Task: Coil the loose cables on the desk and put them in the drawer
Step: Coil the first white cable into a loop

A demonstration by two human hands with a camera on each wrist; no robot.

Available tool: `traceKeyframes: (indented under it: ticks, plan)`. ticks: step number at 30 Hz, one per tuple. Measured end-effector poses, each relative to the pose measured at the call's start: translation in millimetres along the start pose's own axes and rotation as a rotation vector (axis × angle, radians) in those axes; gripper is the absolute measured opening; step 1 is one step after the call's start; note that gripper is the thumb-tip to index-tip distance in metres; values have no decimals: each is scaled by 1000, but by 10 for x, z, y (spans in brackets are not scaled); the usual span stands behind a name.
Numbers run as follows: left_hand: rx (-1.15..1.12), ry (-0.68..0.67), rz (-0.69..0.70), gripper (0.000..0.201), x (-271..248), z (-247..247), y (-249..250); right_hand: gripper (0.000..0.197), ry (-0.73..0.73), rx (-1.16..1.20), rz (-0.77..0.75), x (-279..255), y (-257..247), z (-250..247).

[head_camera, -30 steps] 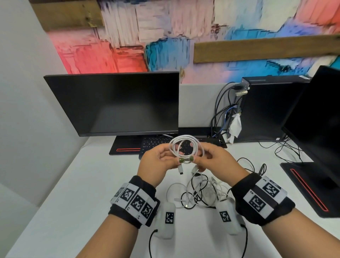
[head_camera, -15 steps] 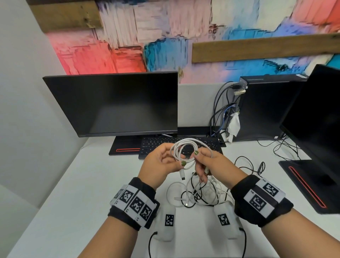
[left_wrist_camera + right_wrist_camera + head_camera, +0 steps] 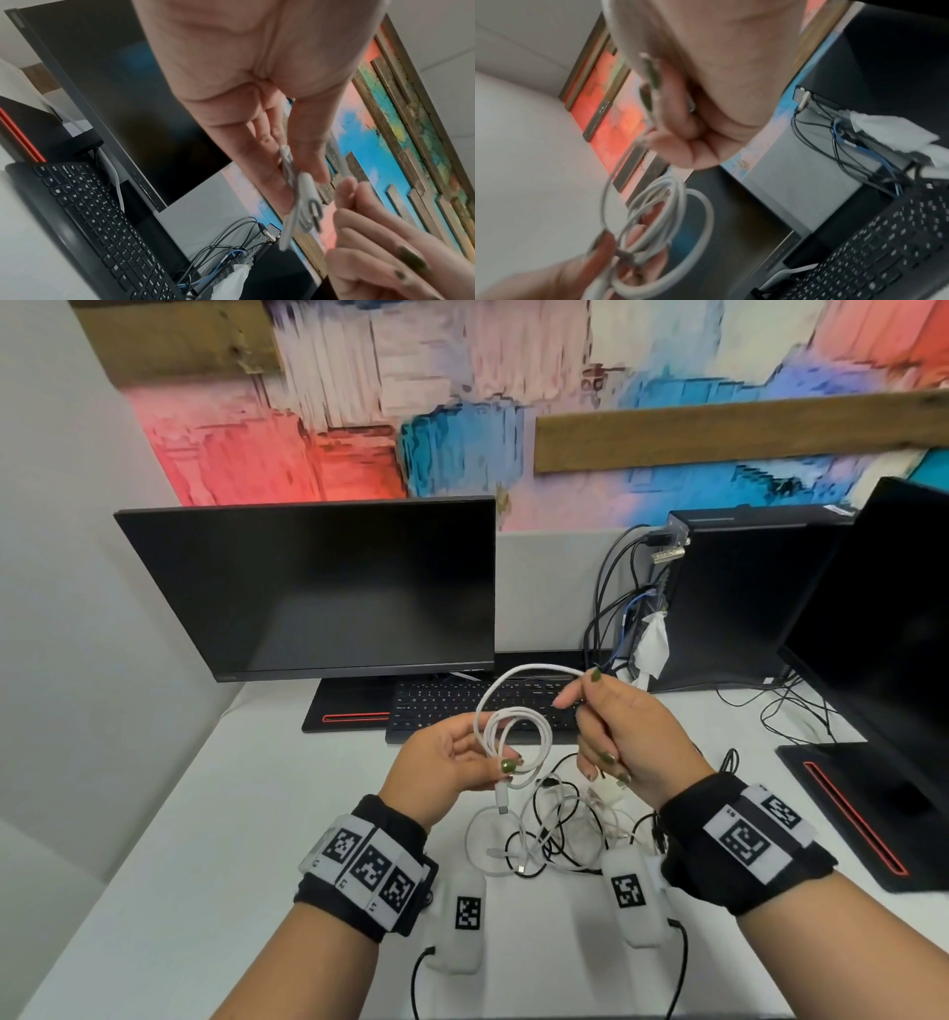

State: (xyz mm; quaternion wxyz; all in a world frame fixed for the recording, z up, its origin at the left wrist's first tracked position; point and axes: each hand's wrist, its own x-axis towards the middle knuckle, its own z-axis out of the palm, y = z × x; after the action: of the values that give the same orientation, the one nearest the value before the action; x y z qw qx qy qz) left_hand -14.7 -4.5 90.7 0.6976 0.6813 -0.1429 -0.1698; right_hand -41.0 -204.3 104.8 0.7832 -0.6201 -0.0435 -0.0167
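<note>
Right hand pulled away, pinching smooth white cable; left hand pinches round coil.

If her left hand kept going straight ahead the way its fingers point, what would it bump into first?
Probably the keyboard. The left hand, pinching the white cable coil, points forward over the desk toward it, with the monitor behind. Depth is uncertain.

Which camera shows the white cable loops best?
The head camera: the thin white round cable shows sharply as whole loops, pinched by the left hand, its end held by the right hand. The right wrist view shows blurred loops; the left wrist view shows them edge-on, blurred.
</note>
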Motion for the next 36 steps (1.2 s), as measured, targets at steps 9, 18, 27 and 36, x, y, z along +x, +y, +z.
traceKeyframes:
  ticks: [9, 18, 27, 36]
  plan:
    - [1, -83, 71, 54, -10, -4, 45, 31, 381, -74, 134, 146, 76, -152]
    - [35, -8, 144, 37, 46, -68, 52, 29, 319, -577, 89, 146, 242, -258]
    - [27, -14, 139, 40, 87, -61, 68, 22, -31, -1024, 3, 35, 91, -44]
    - [57, -77, 131, 38, 52, -51, 60, 37, 30, -727, -41, 26, -117, 85]
